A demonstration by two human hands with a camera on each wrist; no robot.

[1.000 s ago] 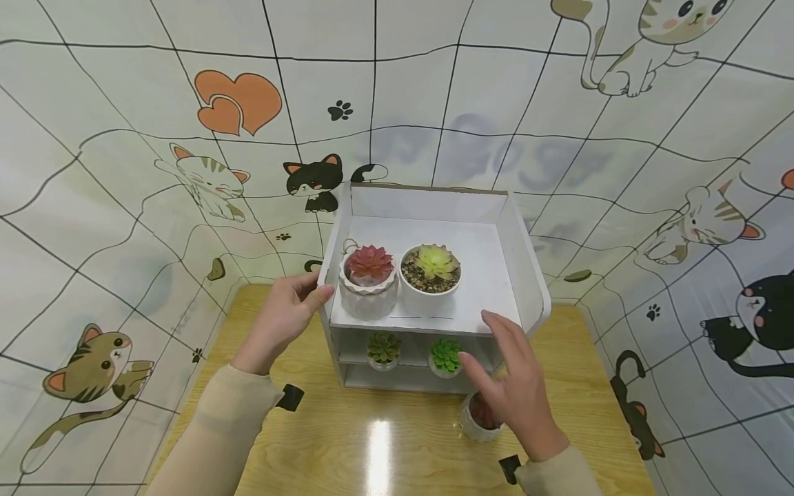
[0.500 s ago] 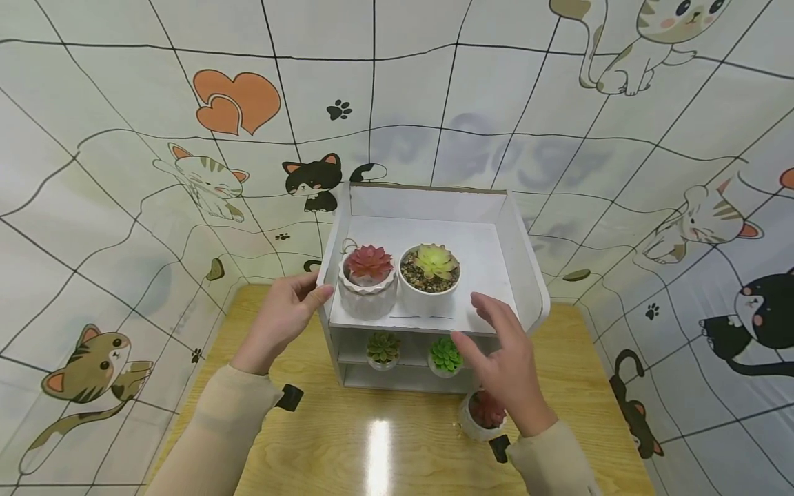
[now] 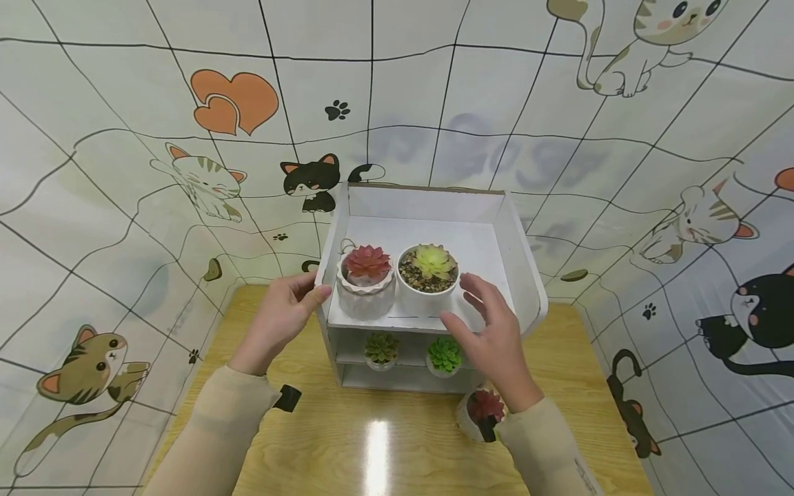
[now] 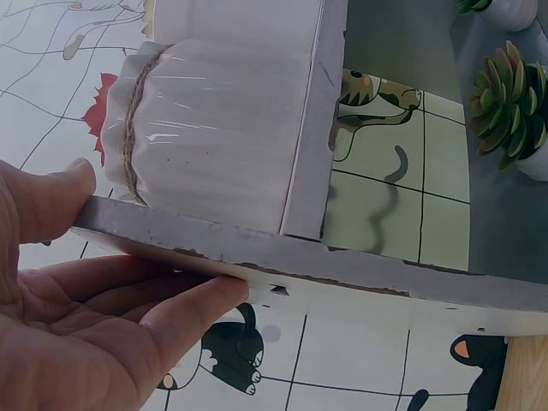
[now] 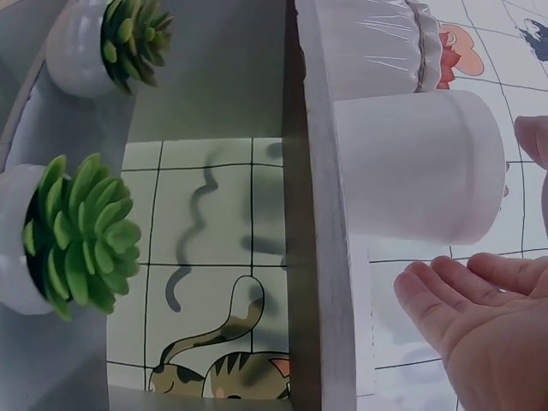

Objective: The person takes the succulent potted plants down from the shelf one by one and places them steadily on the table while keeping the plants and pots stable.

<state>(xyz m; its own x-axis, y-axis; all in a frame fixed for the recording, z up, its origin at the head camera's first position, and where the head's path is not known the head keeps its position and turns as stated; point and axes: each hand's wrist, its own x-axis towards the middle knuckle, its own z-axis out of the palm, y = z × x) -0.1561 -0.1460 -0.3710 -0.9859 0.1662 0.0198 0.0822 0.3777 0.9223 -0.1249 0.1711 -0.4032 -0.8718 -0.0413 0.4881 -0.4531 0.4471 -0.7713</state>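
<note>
My left hand (image 3: 287, 313) pinches the left side panel of a small white shelf (image 3: 434, 238), thumb inside and fingers outside, as the left wrist view shows. On the shelf's top stand a red succulent in a white scalloped pot (image 3: 366, 295), tied with twine, and a yellow-green succulent in a smooth white pot (image 3: 428, 289). Beside that smooth pot, my right hand (image 3: 493, 337) reaches in with thumb and fingers spread and nothing between them. In the right wrist view, its fingers (image 5: 454, 287) lie just off the pot's side.
Two small potted succulents, one dull green (image 3: 381, 348) and one bright green (image 3: 444, 354), sit in the shelf's lower compartment. Another red succulent (image 3: 484, 405) in a white pot stands on the wooden table (image 3: 329, 448), partly behind the right wrist. Cat-print sheeting (image 3: 397, 89) surrounds the table.
My right hand has moved left and up, from the shelf's front right edge to beside the smooth white pot. The left hand keeps its hold on the side panel.
</note>
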